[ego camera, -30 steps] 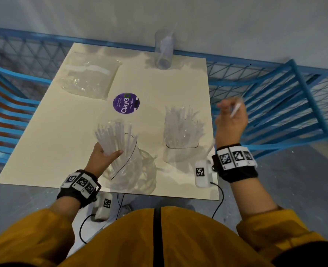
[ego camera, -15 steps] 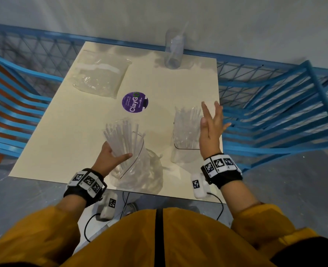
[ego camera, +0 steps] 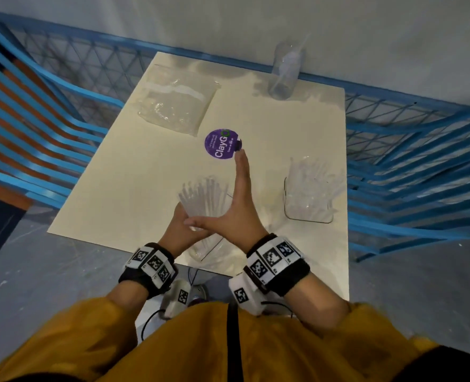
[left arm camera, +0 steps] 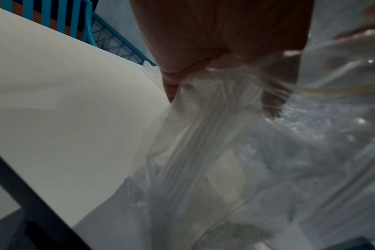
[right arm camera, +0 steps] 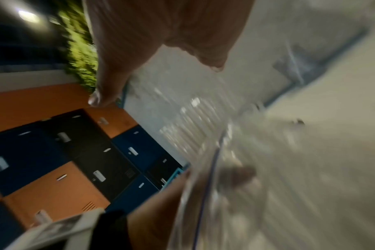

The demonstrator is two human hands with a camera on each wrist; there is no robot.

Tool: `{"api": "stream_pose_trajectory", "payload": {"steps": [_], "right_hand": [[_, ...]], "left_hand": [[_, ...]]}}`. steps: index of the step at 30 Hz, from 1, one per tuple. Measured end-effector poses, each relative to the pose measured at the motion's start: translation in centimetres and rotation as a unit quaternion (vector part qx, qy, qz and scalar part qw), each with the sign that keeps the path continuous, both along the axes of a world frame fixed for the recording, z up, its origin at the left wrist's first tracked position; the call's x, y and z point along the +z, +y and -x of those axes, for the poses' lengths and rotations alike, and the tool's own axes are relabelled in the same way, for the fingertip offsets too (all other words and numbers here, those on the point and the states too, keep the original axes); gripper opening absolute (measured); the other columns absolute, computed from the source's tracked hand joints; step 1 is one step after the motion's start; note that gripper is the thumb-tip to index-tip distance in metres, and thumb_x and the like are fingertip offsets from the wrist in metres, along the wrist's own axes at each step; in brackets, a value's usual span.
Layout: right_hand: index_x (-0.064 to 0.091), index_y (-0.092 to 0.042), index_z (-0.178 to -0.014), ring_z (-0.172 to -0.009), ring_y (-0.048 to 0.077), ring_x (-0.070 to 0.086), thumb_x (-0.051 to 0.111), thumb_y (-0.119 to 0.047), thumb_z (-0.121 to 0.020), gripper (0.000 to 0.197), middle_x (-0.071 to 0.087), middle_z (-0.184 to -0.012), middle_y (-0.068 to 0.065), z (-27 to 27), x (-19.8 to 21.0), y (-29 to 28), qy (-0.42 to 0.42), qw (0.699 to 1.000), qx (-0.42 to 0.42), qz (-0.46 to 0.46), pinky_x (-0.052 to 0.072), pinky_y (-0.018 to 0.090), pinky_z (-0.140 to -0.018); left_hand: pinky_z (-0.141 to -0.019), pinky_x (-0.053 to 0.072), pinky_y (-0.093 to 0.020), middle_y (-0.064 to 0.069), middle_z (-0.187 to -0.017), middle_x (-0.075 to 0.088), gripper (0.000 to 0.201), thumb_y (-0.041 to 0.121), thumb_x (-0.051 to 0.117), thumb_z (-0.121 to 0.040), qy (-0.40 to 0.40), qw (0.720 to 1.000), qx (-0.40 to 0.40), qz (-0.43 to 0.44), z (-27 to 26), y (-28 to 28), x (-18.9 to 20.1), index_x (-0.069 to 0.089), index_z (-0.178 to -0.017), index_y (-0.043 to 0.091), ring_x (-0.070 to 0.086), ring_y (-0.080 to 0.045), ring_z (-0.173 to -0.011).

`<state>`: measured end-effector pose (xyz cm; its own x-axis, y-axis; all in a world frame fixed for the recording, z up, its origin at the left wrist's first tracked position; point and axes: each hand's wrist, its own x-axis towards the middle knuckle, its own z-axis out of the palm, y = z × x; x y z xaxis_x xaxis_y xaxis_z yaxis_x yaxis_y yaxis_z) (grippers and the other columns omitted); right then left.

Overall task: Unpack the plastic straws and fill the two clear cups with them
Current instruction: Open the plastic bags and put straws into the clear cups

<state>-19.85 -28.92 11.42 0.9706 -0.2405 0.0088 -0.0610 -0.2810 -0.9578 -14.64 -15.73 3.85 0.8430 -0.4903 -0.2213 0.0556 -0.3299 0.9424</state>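
My left hand [ego camera: 182,226] grips a bundle of clear straws [ego camera: 205,195] that stands in its open plastic bag [ego camera: 214,253] at the table's near edge. In the left wrist view the fingers [left arm camera: 171,79] curl round the straws [left arm camera: 203,135] through the film. My right hand [ego camera: 232,201] is open against the bundle's right side, fingers straight and pointing away, thumb stretched across in front of my left hand. A clear cup [ego camera: 308,213] to the right is packed with straws. A second, tall clear cup [ego camera: 283,70] at the back edge holds one straw. The right wrist view is blurred.
A sealed clear bag [ego camera: 177,106] lies at the back left of the cream table [ego camera: 134,175]. A round purple sticker [ego camera: 222,144] sits in the middle. Blue metal railings [ego camera: 410,188] flank the table on both sides, and a grey wall stands behind.
My right hand held one straw at the far right, then opened beside the right cup, and has now crossed left to the bundle. My left hand has kept its grip.
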Motion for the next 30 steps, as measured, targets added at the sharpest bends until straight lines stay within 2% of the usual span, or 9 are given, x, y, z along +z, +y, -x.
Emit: {"api": "stream_pose_trajectory", "payload": {"steps": [3,5,7,11,14,18,22,27,30], "right_hand": [[-0.012,-0.021,-0.146,-0.143,0.01,0.013,0.088,-0.011,-0.056,0.135,0.011,-0.155,-0.003,-1.7,-2.8,1.7,0.144,0.985,0.027,-0.091,0.019,0.021,-0.111],[0.0,-0.022,-0.147,-0.128,0.008,0.031,0.087,-0.01,-0.057,0.126,0.031,-0.138,-0.008,-2.3,-4.2,2.2,0.168,0.98,0.055,-0.09,0.03,0.025,-0.107],[0.032,-0.023,-0.133,-0.112,0.01,0.048,0.087,-0.009,-0.056,0.095,0.048,-0.119,-0.009,-2.7,-5.5,2.6,0.154,0.983,0.043,-0.091,0.044,0.027,-0.097],[0.058,-0.025,-0.076,-0.073,0.014,0.064,0.071,-0.006,-0.075,0.023,0.064,-0.074,-0.003,-3.1,-6.2,3.5,0.147,0.979,-0.069,-0.121,0.054,0.04,-0.073],[0.065,-0.009,-0.078,-0.064,0.003,0.064,0.069,-0.011,-0.08,0.005,0.067,-0.073,0.0,-3.8,-3.1,2.6,0.115,0.962,-0.156,-0.195,0.05,0.025,-0.066],[0.064,-0.022,-0.064,-0.087,0.028,0.068,0.066,-0.02,-0.083,0.019,0.069,-0.077,0.012,-3.8,4.4,-1.2,-0.068,0.957,-0.198,-0.201,0.052,0.035,-0.084],[0.052,-0.019,-0.072,-0.072,0.029,0.066,0.057,-0.009,-0.085,0.017,0.063,-0.059,0.003,-2.1,9.3,-4.7,-0.231,0.898,-0.209,-0.309,0.054,0.04,-0.077],[0.053,-0.022,-0.064,-0.046,0.015,0.054,0.058,-0.007,-0.084,0.026,0.055,-0.047,-0.004,1.0,9.9,-7.6,-0.216,0.902,-0.248,-0.278,0.049,0.036,-0.062],[0.056,-0.025,-0.047,-0.04,0.012,0.048,0.061,-0.015,-0.076,0.031,0.053,-0.039,-0.004,3.0,9.1,-9.4,-0.15,0.919,-0.298,-0.212,0.044,0.034,-0.06]], "left_hand": [[-0.09,0.047,-0.01,0.037,-0.111,0.061,0.091,-0.001,0.081,-0.067,-0.015,0.999,-0.027,0.022,-0.1,0.2,-0.4,0.047,-0.108,0.073,0.056,0.012,-0.111],[-0.106,0.044,-0.037,0.018,-0.124,0.054,0.083,0.024,0.082,-0.059,-0.04,0.999,-0.036,-0.004,0.1,0.7,-1.0,0.04,-0.119,0.063,0.049,-0.018,-0.127],[-0.111,0.036,-0.041,0.0,-0.129,0.04,0.091,0.036,0.08,-0.049,-0.029,0.998,-0.044,-0.043,0.4,1.2,-2.3,0.033,-0.125,0.052,0.038,-0.034,-0.131],[-0.105,0.024,-0.019,-0.008,-0.14,0.028,0.123,0.048,0.079,-0.045,-0.023,0.989,-0.09,-0.113,0.2,1.4,-3.4,0.021,-0.148,0.013,0.027,-0.014,-0.129],[-0.109,0.023,-0.029,-0.012,-0.142,0.024,0.131,0.061,0.068,-0.042,-0.039,0.988,-0.086,-0.123,-0.9,1.8,-2.7,0.006,-0.151,0.021,0.022,-0.012,-0.125],[-0.113,0.011,-0.03,-0.003,-0.15,0.014,0.138,0.064,0.08,-0.043,-0.069,0.992,-0.023,-0.102,-2.9,2.3,-0.6,0.005,-0.152,0.026,0.005,-0.004,-0.135],[-0.114,0.023,-0.044,-0.018,-0.141,0.03,0.131,0.074,0.062,-0.046,-0.233,0.961,0.029,-0.15,-5.2,1.8,1.0,0.012,-0.151,0.015,0.024,-0.029,-0.132],[-0.112,0.017,-0.055,-0.012,-0.154,0.024,0.098,0.084,0.044,-0.057,-0.313,0.908,-0.065,-0.271,-4.3,-0.8,0.7,0.028,-0.144,0.043,0.022,-0.035,-0.14],[-0.112,-0.013,-0.059,-0.003,-0.162,-0.003,0.082,0.085,0.038,-0.058,-0.287,0.905,-0.126,-0.289,-2.9,-2.9,-0.1,0.035,-0.135,0.055,-0.005,-0.034,-0.148]]}}
